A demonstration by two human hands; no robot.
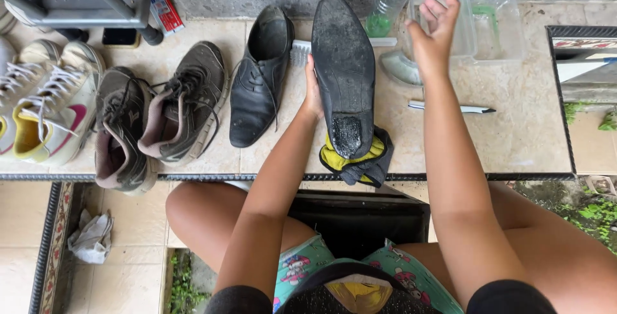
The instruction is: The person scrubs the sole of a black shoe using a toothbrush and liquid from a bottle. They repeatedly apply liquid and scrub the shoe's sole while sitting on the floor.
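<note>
Here the left hand [313, 92] clasped the upturned black shoe [344, 70] on a cloth [369, 163], sole exposed, while the right hand [434, 28] hovered half-spread near a plastic tub [459, 12].

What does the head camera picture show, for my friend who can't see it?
The left hand steadies a black shoe sole-up on a yellow-and-grey cloth, while the right hand is raised by a clear tub. Its mate and sneakers lie left.
</note>
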